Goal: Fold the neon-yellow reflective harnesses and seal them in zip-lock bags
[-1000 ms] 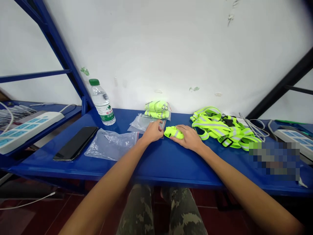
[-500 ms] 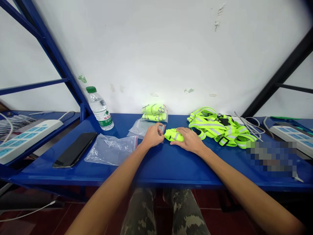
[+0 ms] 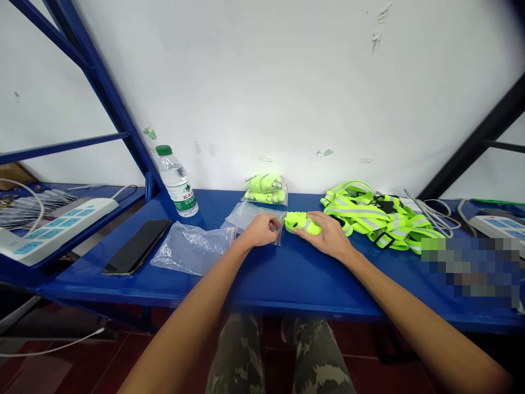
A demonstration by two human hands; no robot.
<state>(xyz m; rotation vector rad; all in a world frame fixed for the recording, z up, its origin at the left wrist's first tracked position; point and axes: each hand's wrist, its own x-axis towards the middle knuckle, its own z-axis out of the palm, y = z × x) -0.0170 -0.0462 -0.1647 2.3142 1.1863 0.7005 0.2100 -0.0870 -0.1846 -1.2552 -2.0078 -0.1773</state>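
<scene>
My left hand [image 3: 260, 230] pinches the opening of a clear zip bag [image 3: 247, 213] that lies on the table; fingers and thumb are closed at its edge. Just to the right, my right hand [image 3: 328, 234] is wrapped over a folded bundle of neon-yellow reflective strap [image 3: 296, 221], whose left end points at the bag's mouth. The bundle is outside the bag. A second clear zip bag [image 3: 191, 249] lies flat by my left forearm. Behind my hands, against the wall, are packed reflective straps [image 3: 264, 189] in a clear bag.
A loose heap of reflective straps [image 3: 377, 216] with black buckles lies on the right, beside a white cable [image 3: 441, 216]. On the left are a water bottle [image 3: 177, 183] and a black phone [image 3: 136, 247]. Blue frame posts [image 3: 106, 98] and power strips [image 3: 61, 224] flank the blue table [image 3: 262, 284].
The view has shifted slightly, moving everything a little to the right. My left fingers have turned at the bag's opening. My right hand still holds the strap bundle.
</scene>
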